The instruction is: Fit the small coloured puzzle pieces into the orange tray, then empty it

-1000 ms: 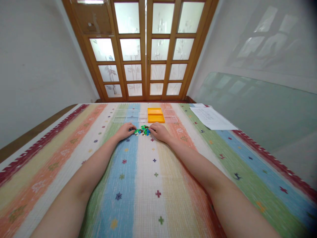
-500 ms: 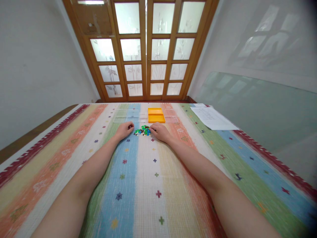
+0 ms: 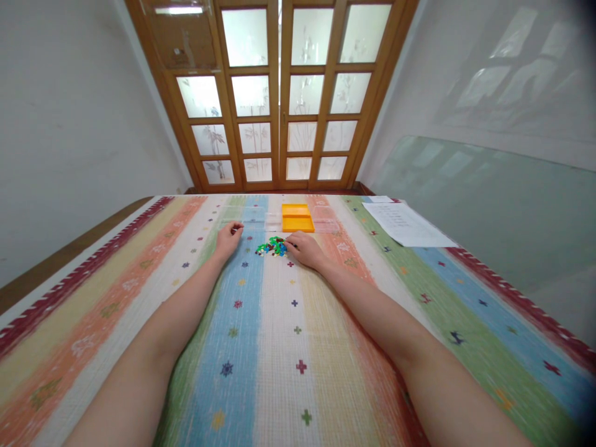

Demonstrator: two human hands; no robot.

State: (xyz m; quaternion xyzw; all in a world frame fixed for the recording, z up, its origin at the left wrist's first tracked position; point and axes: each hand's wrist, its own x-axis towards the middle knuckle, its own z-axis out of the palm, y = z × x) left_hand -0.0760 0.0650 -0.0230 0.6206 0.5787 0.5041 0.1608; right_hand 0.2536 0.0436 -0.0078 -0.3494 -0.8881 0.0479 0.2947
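Note:
A small pile of tiny green, blue, brown and white pieces [image 3: 270, 248] lies on the striped tablecloth. My right hand [image 3: 305, 249] rests at the pile's right side, fingertips closed together against it; whatever they pinch is too small to tell. To the left, apart from the pile, my left hand [image 3: 228, 239] has its fingers curled in a pinch by the near edge of a clear plastic tray [image 3: 254, 215]. Anything between those fingers cannot be made out. Behind the pile stands an open yellow box [image 3: 298, 224] with two sections.
Another clear plastic tray [image 3: 326, 218] sits right of the yellow box. White printed sheets [image 3: 405, 225] lie at the table's far right. Beyond the table's far edge are wooden doors [image 3: 284, 124] with glass panes.
My left hand has moved away from the pile, left and farther forward to the clear tray. My right hand stays at the pile. The view has shifted slightly.

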